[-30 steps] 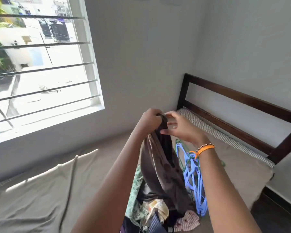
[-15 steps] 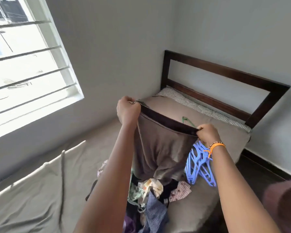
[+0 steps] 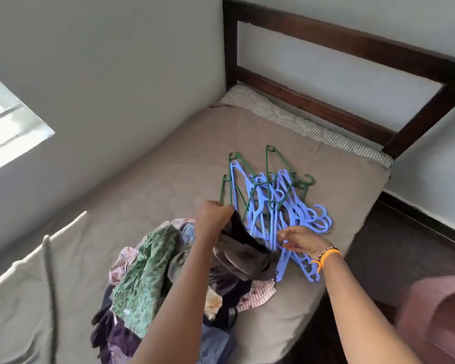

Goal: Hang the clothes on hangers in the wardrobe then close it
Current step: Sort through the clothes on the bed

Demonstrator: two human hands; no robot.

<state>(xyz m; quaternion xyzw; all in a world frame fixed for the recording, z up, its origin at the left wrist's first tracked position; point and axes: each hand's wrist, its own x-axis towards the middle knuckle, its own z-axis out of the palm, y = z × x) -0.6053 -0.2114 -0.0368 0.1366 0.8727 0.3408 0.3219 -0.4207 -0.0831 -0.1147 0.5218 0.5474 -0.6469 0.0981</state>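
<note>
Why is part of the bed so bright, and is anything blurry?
Head view: sunlight from the window falls as a bright patch on the taupe bedsheet at left; the pink cloth at the lower right edge is smeared; the dark wooden headboard bows with wide-angle distortion.

The right hand (image 3: 304, 241) lets go of the brown garment (image 3: 241, 254) and reaches to the blue hangers (image 3: 286, 214)! The left hand (image 3: 214, 215) alone grips the waistband now, and the garment sags, bunched, just left of the hangers.
</note>
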